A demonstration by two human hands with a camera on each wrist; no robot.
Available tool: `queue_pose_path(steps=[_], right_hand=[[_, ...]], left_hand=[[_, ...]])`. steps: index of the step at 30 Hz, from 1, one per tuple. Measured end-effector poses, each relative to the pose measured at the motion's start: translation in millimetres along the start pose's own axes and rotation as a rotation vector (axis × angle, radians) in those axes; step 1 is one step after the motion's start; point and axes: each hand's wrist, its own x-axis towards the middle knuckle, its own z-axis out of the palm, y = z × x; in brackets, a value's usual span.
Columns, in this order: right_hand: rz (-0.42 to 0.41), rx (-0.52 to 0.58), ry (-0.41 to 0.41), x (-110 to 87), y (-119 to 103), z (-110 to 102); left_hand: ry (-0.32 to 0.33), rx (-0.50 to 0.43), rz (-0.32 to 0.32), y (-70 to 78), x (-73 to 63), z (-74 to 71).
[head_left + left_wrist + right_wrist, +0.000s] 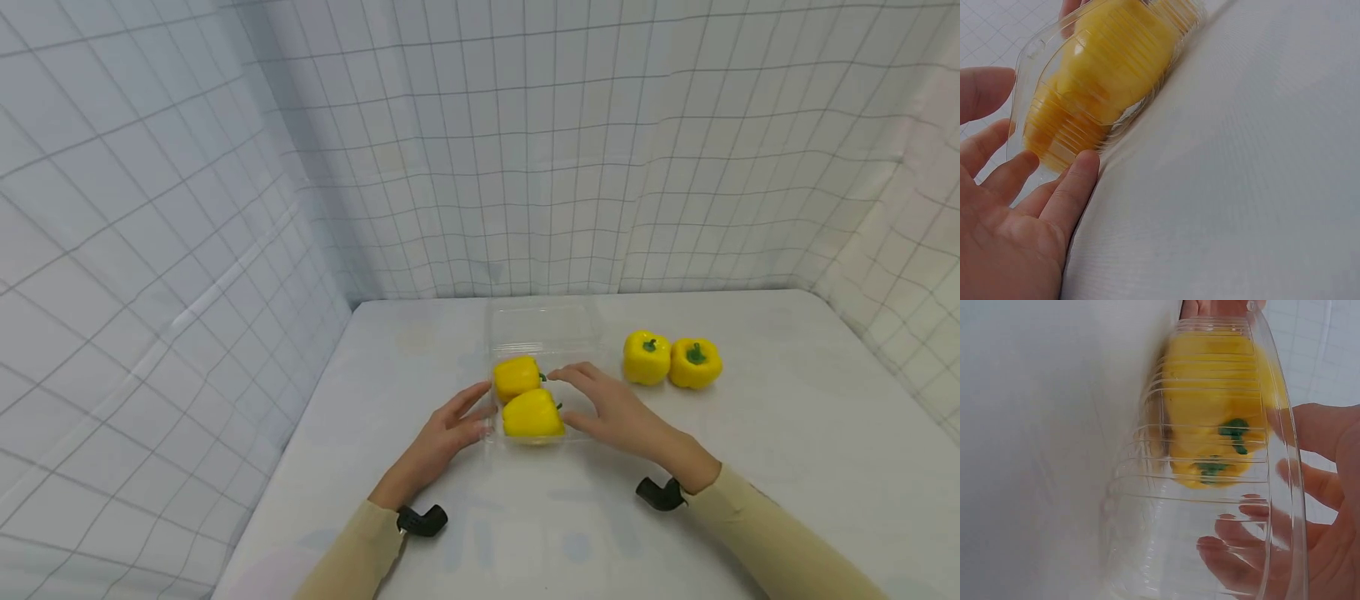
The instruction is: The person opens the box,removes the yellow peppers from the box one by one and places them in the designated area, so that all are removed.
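A clear plastic clamshell box (587,435) sits on the table with its lid (543,323) folded back. Two yellow bell peppers lie on their sides in its left part: a rear pepper (516,379) and a front pepper (532,414), green stems to the right. My left hand (442,437) is at the box's left side; in the left wrist view its straight fingertips (1085,165) touch the ribbed wall. Reaching over the right rim, my right hand (618,412) has its loosely bent fingers inside the box beside the stems, seen through the wall in the right wrist view.
Two more yellow bell peppers stand side by side to the right of the box, a nearer-to-box pepper (647,358) and an outer pepper (696,363). A white table (787,400) carries everything. Checked white curtains (525,167) hang behind and on both sides.
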Motion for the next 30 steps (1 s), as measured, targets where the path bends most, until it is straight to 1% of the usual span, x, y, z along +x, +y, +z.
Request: queue_pose_path(steps=[7, 13, 18, 23, 26, 30], right_hand=[[-0.004, 0.02, -0.026, -1.1, -0.8, 3.1], [-0.007, 0.051, -0.043, -1.7, -0.4, 4.4], [0.012, 0.075, -0.063, -3.0, -0.3, 6.2], [0.04, 0.056, -0.104, -4.4, 0.3, 8.9], [0.048, 0.044, -0.116, -4.6, 0.4, 9.6], [0.051, 0.044, -0.121, -3.9, 0.5, 10.5]], left_hand=[[0.002, -0.013, -0.015, 0.2, 0.0, 0.5], [0.003, -0.012, -0.015, 0.7, 0.0, 0.7], [0.002, -0.004, -0.009, 0.4, 1.1, 1.1], [-0.001, 0.006, -0.011, -1.0, 0.6, 1.3], [-0.005, -0.013, -0.011, -1.0, 1.5, 1.3], [-0.01, -0.034, 0.014, -1.2, 2.7, 0.7]])
